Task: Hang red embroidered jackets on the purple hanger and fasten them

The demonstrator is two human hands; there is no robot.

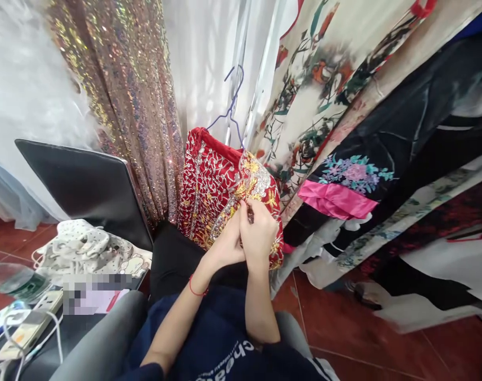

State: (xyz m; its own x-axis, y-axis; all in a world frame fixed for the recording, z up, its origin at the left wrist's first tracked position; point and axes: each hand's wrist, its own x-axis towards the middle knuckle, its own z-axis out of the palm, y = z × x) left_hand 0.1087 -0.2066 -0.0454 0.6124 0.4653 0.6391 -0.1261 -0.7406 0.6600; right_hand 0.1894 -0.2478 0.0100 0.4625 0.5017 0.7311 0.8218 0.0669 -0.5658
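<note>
A red garment (209, 185), heavily worked with silver and gold embroidery, hangs on a thin purple hanger (233, 103) in front of me. Both of my hands meet at its right-hand front edge, just below the neckline. My right hand (259, 227) is closed in a pinch on the embroidered edge. Beside and partly behind it, my left hand (230, 238) is closed on the same edge, with a red string on its wrist. Both sets of fingertips are partly hidden, and I cannot make out any small item between them.
A black chair back (82, 185) stands at the left. Near it lie a dotted white cloth (82, 246), a plastic bottle (20, 280) and a power strip (30, 323) with white cables. A sequined curtain (133, 95) hangs behind; several garments (344, 174) hang at the right.
</note>
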